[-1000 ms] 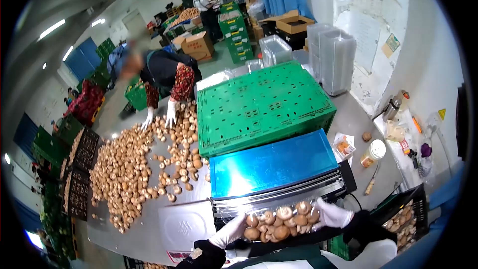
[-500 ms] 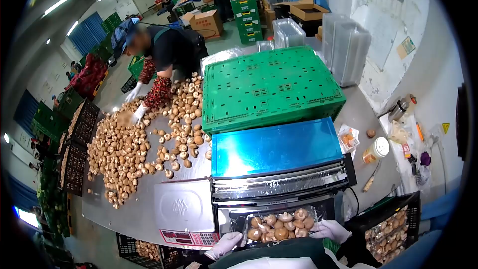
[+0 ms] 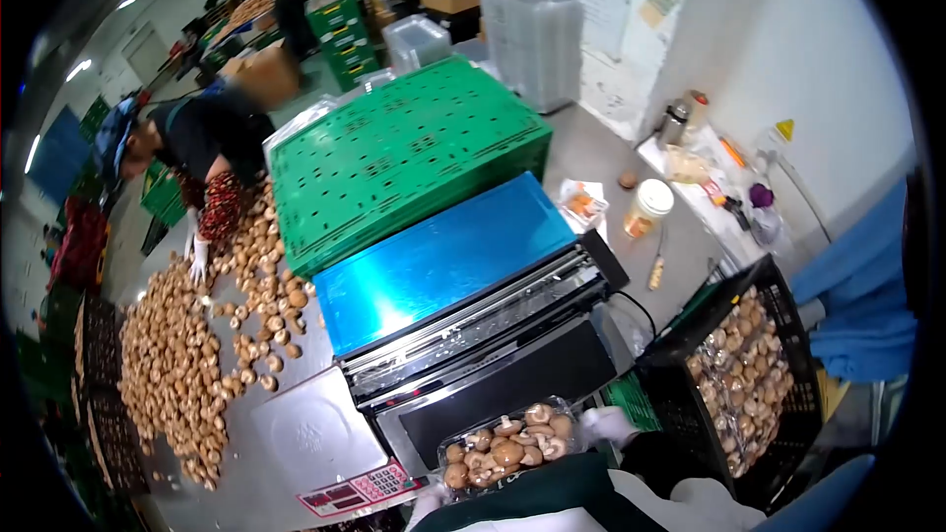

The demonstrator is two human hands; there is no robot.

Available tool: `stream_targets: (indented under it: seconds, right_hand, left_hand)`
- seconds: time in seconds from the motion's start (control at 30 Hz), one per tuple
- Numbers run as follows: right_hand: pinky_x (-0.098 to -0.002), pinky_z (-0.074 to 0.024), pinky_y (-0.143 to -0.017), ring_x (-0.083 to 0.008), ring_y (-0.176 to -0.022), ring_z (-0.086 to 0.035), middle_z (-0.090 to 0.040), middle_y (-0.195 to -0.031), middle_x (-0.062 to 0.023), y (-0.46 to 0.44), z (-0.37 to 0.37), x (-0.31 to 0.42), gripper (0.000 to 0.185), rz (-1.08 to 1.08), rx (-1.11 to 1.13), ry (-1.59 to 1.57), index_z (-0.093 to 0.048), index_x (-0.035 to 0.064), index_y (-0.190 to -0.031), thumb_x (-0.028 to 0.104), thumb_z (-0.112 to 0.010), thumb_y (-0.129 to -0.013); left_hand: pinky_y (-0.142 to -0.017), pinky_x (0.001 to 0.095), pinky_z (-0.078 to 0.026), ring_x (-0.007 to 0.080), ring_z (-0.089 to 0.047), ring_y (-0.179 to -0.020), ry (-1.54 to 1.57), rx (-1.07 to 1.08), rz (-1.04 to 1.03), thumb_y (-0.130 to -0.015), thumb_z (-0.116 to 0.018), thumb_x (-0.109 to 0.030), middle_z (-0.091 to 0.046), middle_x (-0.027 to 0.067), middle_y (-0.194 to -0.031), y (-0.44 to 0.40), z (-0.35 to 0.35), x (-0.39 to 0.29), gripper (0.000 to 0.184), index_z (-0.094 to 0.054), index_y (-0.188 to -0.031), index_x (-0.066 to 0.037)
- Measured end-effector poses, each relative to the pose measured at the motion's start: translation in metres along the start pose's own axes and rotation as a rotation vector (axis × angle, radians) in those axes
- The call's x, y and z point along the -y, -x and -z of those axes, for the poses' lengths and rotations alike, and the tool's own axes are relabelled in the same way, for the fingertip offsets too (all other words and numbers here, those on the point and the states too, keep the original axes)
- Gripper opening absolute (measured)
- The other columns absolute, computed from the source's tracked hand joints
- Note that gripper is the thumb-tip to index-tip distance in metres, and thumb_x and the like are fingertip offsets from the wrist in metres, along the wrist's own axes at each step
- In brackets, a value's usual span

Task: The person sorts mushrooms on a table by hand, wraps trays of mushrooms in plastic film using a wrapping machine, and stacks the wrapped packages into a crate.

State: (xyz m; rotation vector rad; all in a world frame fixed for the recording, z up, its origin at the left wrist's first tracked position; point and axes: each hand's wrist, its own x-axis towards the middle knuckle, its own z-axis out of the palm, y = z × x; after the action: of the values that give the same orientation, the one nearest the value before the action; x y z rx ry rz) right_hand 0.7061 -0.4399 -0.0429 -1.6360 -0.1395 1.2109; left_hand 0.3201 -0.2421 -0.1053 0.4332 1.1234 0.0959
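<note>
A film-wrapped tray of mushrooms (image 3: 507, 450) is held close to my body, at the front edge of the wrapping machine. My left hand (image 3: 430, 502), in a white glove, grips its left end and is partly hidden. The white-gloved right hand (image 3: 609, 426) is closed at the right end of the same tray. Beyond the tray are the machine's dark plate (image 3: 512, 389), the film roll (image 3: 478, 325) and the blue cover (image 3: 443, 261). A digital scale (image 3: 320, 433) with a red keypad stands to the left of the machine.
Loose mushrooms (image 3: 177, 374) are heaped on the steel table, where a co-worker's gloved hand (image 3: 199, 261) reaches in. A green crate (image 3: 409, 163) stands behind the machine. At right are a cup (image 3: 648, 207), a knife (image 3: 657, 271) and a black crate (image 3: 803, 404) of wrapped mushroom trays.
The wrapped tray has come off the machine's plate toward my body, held between both hands. My view has swung right, showing more of the black crate.
</note>
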Motion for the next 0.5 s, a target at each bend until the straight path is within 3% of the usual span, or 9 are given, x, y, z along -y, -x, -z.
stream_targets:
  seconds: [0.03,0.13,0.17,0.33,0.5]
  right_hand:
    - [-0.0269,-0.0480,-0.066,-0.0142,-0.073,-0.060,-0.063,-0.081,-0.0053,-0.021,-0.011,-0.038,0.016,-0.083,0.003,0.089,-0.066,0.0022,-0.092,0.010,-0.057,-0.081]
    - [-0.0255,-0.0466,-0.077,-0.0152,-0.088,-0.058,-0.062,-0.097,-0.0094,-0.021,-0.074,0.021,0.023,0.689,0.519,0.373,-0.060,0.0029,-0.099,0.013,-0.064,-0.079]
    - [-0.0256,-0.0464,-0.077,-0.0151,-0.088,-0.058,-0.062,-0.097,-0.0092,-0.022,-0.084,0.036,0.023,0.807,0.599,0.370,-0.060,0.0028,-0.099,0.013,-0.064,-0.079]
    - [-0.0259,-0.0456,-0.079,-0.0149,-0.089,-0.057,-0.061,-0.098,-0.0083,-0.020,-0.099,0.076,0.025,0.910,0.793,0.237,-0.060,0.0022,-0.099,0.014,-0.065,-0.078]
    - [-0.0263,-0.0448,-0.081,-0.0146,-0.090,-0.057,-0.060,-0.098,-0.0074,-0.007,-0.102,0.107,0.026,0.858,0.972,0.120,-0.060,0.0017,-0.098,0.014,-0.067,-0.077]
  left_hand:
    - [-0.082,0.0361,-0.048,0.0240,-0.060,-0.089,-0.056,0.029,0.014,-0.080,-0.051,-0.012,-0.063,0.0123,-0.096,0.004,-0.027,-0.008,0.030,-0.059,-0.106,0.001]
    - [-0.082,0.0359,-0.048,0.0236,-0.060,-0.089,-0.203,0.137,0.027,-0.080,-0.051,-0.013,-0.063,0.0118,-0.096,-0.002,-0.085,-0.034,0.029,-0.059,-0.105,0.000]
    - [-0.081,0.0358,-0.048,0.0235,-0.060,-0.089,-0.259,0.171,0.017,-0.081,-0.051,-0.013,-0.063,0.0117,-0.096,-0.005,-0.101,-0.046,0.029,-0.059,-0.105,0.000]
    - [-0.081,0.0356,-0.048,0.0230,-0.060,-0.088,-0.529,0.349,-0.014,-0.081,-0.051,-0.014,-0.062,0.0110,-0.096,-0.030,-0.176,-0.090,0.028,-0.059,-0.104,-0.001]
    - [-0.081,0.0353,-0.047,0.0225,-0.059,-0.088,-0.739,0.470,0.000,-0.082,-0.051,-0.015,-0.062,0.0103,-0.096,-0.047,-0.228,-0.110,0.026,-0.059,-0.104,-0.001]
